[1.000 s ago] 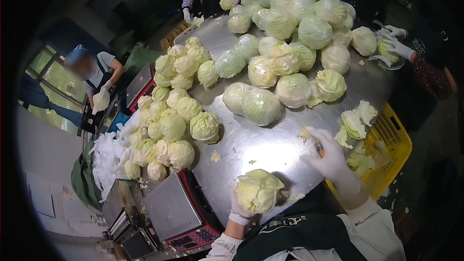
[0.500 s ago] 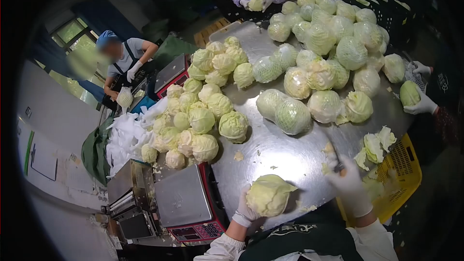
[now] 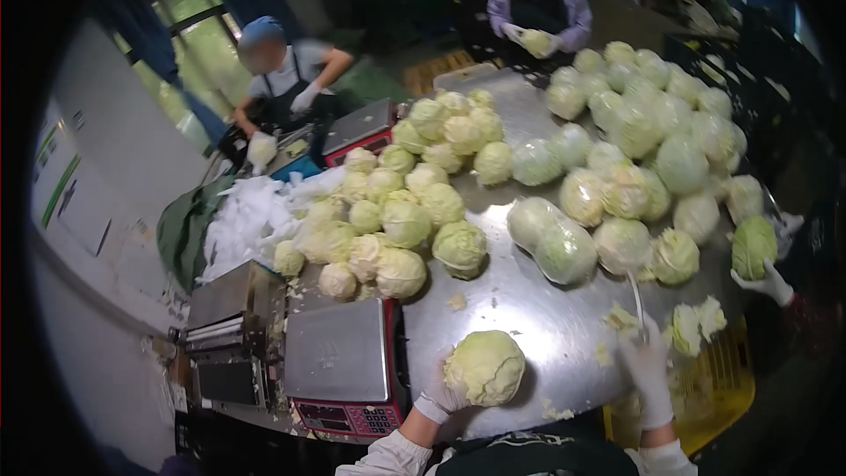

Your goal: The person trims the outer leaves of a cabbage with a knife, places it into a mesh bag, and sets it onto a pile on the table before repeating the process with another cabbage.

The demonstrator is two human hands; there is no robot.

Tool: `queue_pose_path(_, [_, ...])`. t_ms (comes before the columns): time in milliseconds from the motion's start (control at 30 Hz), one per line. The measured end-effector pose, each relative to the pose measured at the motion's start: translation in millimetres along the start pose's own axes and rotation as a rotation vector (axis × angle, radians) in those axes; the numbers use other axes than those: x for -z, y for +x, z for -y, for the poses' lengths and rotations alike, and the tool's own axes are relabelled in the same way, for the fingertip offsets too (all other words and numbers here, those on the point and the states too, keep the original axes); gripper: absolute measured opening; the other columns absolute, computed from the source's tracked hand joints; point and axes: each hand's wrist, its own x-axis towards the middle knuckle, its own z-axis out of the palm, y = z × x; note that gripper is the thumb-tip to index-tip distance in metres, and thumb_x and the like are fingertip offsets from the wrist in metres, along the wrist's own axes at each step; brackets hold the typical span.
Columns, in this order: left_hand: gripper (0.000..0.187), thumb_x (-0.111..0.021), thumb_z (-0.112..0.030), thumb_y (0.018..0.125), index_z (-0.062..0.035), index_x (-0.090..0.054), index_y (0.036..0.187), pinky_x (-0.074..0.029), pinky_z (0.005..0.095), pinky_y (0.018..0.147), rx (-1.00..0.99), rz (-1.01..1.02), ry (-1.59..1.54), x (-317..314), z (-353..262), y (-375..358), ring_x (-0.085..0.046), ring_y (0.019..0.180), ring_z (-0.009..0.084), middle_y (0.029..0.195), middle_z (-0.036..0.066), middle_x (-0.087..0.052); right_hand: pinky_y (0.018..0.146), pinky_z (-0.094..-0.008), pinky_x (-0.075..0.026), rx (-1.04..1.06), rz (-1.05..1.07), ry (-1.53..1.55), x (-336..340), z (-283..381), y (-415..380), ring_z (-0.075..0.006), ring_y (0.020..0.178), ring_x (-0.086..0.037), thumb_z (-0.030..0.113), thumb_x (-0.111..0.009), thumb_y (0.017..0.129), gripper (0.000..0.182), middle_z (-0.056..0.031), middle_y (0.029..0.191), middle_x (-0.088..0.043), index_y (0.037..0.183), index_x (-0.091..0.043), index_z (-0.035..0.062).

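Note:
My left hand [image 3: 442, 385], in a white glove, grips a pale green cabbage [image 3: 489, 367] from its left side, just above the near edge of the metal table [image 3: 551, 339]. My gloved right hand [image 3: 646, 361] is closed around a knife [image 3: 636, 295] whose narrow blade points away from me. Near the blade lies a small piece of leaf [image 3: 620, 317]. Loose cabbage leaves [image 3: 698, 326] rest to the right of that hand. Wrapped cabbages [image 3: 564, 249] sit beyond the blade, and a pile of unwrapped cabbages [image 3: 407, 222] is at the left.
A red scale [image 3: 339, 357] stands left of my left hand, beside a wrapping machine [image 3: 231, 344]. White netting [image 3: 256, 220] is heaped behind them. A yellow crate [image 3: 731, 392] is below the table at right. Co-workers stand at left, far side and right, a gloved hand [image 3: 768, 285] holding a cabbage.
The view has shifted, so the table appears lower and further right. The cabbage in my left hand has turned, its loose leaf tip now out of sight. My right hand's knife now points forward more plainly.

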Motion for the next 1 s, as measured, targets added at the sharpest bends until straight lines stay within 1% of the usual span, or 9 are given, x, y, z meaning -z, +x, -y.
queue_pose_path(200, [0.072,-0.052,-0.056,0.094,-0.0067,-0.047,0.147,-0.047,0.0578,0.107,-0.277,0.127,-0.142,-22.1,-133.2,-4.1,-0.055,0.129,0.0382,0.147,0.019,-0.051,0.064,-0.0303,-0.048,-0.072,0.253,-0.385,-16.2,-40.6,-40.7,-0.0134,0.066,-0.059,0.021,-0.081,0.078,0.026,-0.0044,0.069,-0.063,0.086,-0.068,-0.0004])
queue_pose_path(433, [0.078,-0.062,-0.073,0.081,-0.0228,-0.055,0.141,-0.044,0.0619,0.099,-0.494,-0.226,0.007,43.2,-291.7,37.3,-0.056,0.126,0.0344,0.140,0.008,-0.059,0.068,-0.0313,-0.051,0.056,0.412,-0.430,-31.8,-23.4,-53.3,-0.0156,0.072,-0.061,0.016,-0.078,0.083,0.021,-0.0045,0.081,-0.067,0.097,-0.068,0.0031])
queue_pose_path(500, [0.076,-0.062,-0.075,0.079,-0.0251,-0.058,0.136,-0.043,0.0589,0.096,-0.520,-0.589,0.164,33.1,-310.0,42.2,-0.058,0.121,0.0313,0.135,0.004,-0.062,0.068,-0.0317,-0.051,0.074,0.428,-0.374,-40.7,-60.9,-52.5,-0.0161,0.072,-0.061,0.016,-0.078,0.082,0.023,-0.0066,0.081,-0.068,0.098,-0.068,0.0021])
queue_pose_path(600, [0.075,-0.060,-0.075,0.080,-0.0252,-0.058,0.136,-0.041,0.0632,0.094,-0.583,-0.558,0.217,62.6,-345.0,81.4,-0.058,0.119,0.0298,0.133,0.003,-0.062,0.068,-0.0319,-0.053,0.013,0.440,-0.307,-48.0,-31.0,-54.1,-0.0151,0.073,-0.063,0.016,-0.079,0.080,0.028,-0.0112,0.081,-0.068,0.100,-0.068,-0.0004])
queue_pose_path(733, [0.071,-0.071,-0.053,0.085,-0.0140,-0.053,0.141,-0.048,0.0473,0.097,-0.814,-0.326,0.233,152.6,-411.4,178.1,-0.053,0.124,0.0314,0.134,0.012,-0.057,0.072,-0.0356,-0.055,-0.117,0.469,-0.371,-44.4,-29.0,-51.7,-0.0203,0.079,-0.069,0.013,-0.080,0.080,0.032,-0.0135,0.090,-0.073,0.108,-0.069,-0.0004])
queue_pose_path(800, [0.072,-0.078,-0.035,0.083,-0.0067,-0.050,0.143,-0.049,0.0377,0.098,-1.121,-0.784,0.465,49.7,-357.8,162.5,-0.052,0.124,0.0310,0.138,0.016,-0.051,0.077,-0.0363,-0.056,-0.009,0.360,-0.467,-41.5,-39.3,-53.6,-0.0246,0.083,-0.071,0.014,-0.079,0.082,0.034,-0.0143,0.093,-0.075,0.111,-0.069,0.0003])
queue_pose_path(833, [0.076,-0.081,-0.029,0.081,-0.0045,-0.048,0.144,-0.047,0.0411,0.102,-1.185,-0.726,0.681,30.4,-343.5,167.3,-0.050,0.126,0.0303,0.143,0.017,-0.045,0.081,-0.0329,-0.057,-0.020,0.397,-0.517,-37.2,-39.5,-50.8,-0.0223,0.087,-0.074,0.015,-0.079,0.084,0.038,-0.0162,0.099,-0.076,0.119,-0.069,0.0053])
queue_pose_path(867, [0.076,-0.081,-0.029,0.081,-0.0045,-0.048,0.144,-0.047,0.0411,0.102,-1.156,-0.701,0.707,15.7,-324.3,174.2,-0.050,0.126,0.0303,0.143,0.017,-0.045,0.068,-0.0328,-0.052,-0.021,0.255,-0.410,-40.1,-48.2,-53.7,-0.0198,0.070,-0.068,0.023,-0.083,0.076,0.030,-0.0101,0.076,-0.070,0.091,-0.070,0.0011])
queue_pose_path(1000, [0.074,-0.084,-0.032,0.080,-0.0029,-0.051,0.139,-0.045,0.0396,0.102,-1.067,-0.200,1.374,-54.4,-222.7,198.5,-0.054,0.120,0.0274,0.133,0.016,-0.053,0.071,-0.0322,-0.054,-0.102,0.095,-0.409,-23.0,-37.0,-46.3,-0.0196,0.074,-0.070,0.020,-0.082,0.077,0.029,-0.0112,0.079,-0.072,0.096,-0.070,0.0012])
